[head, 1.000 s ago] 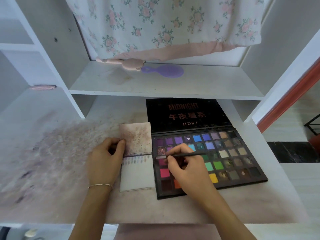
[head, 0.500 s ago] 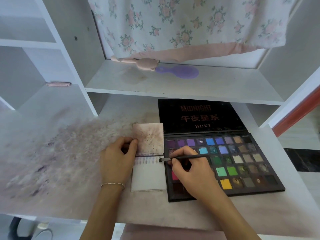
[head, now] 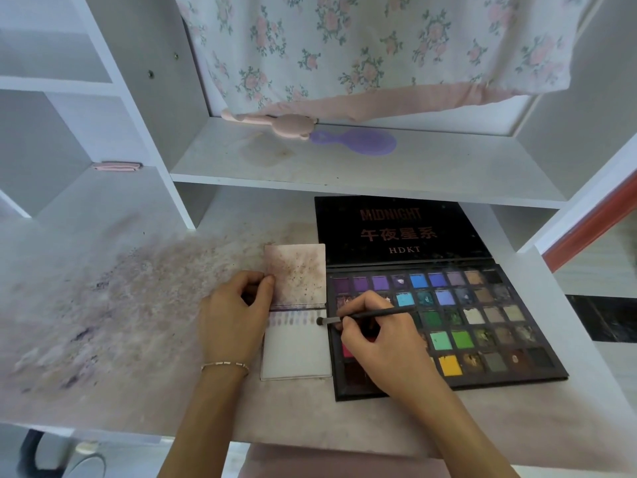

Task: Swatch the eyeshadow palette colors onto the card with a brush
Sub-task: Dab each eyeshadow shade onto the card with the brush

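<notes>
An open black eyeshadow palette (head: 482, 326) with several coloured pans lies on the desk, lid flat behind it. Left of it lies a white card (head: 296, 353) with a row of pale purple swatches near its top; a stained sheet (head: 296, 274) sits above it. My left hand (head: 231, 322) pinches the left edge of the stained sheet and card. My right hand (head: 379, 343) grips a thin black brush (head: 365, 315), lying over the palette's left pans. The brush tip touches the card's right edge at the end of the swatch row.
The desk (head: 138, 339) is smeared with purple powder on the left. A shelf (head: 344, 167) above carries a purple hairbrush (head: 358, 141) and a pink object (head: 272, 122). Floral fabric (head: 362, 46) hangs behind. The desk's front edge runs just below my wrists.
The brush tip has moved left from the palette's left pans onto the card's right edge. My left hand has kept its hold on the card. The camera has shifted.
</notes>
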Tool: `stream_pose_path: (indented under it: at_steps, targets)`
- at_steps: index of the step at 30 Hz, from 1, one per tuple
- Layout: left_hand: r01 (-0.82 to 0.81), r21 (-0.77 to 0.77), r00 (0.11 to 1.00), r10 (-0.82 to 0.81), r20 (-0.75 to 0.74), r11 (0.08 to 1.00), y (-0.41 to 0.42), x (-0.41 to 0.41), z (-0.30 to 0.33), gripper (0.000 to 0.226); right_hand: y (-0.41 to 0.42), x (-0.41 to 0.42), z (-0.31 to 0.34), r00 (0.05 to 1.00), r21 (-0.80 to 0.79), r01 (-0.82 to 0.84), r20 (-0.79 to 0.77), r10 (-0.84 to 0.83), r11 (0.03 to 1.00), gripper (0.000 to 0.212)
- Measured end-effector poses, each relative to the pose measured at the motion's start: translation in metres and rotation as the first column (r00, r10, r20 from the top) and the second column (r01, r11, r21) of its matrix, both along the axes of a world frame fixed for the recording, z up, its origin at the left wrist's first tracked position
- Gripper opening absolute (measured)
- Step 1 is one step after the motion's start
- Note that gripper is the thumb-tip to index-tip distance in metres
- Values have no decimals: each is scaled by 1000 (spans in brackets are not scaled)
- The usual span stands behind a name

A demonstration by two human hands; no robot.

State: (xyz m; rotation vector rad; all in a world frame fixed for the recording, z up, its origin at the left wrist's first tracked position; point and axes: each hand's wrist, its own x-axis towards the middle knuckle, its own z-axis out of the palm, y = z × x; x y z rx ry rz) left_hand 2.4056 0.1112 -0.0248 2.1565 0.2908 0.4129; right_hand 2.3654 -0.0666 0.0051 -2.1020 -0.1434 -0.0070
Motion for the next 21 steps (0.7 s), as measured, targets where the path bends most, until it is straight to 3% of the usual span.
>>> stream_pose_path:
  at_steps: [21]
  targets:
    - [5,-5,1000,-5,5,1000,0,1,0,14,0,2,-3,1000,-3,-11,18,12,1000,27]
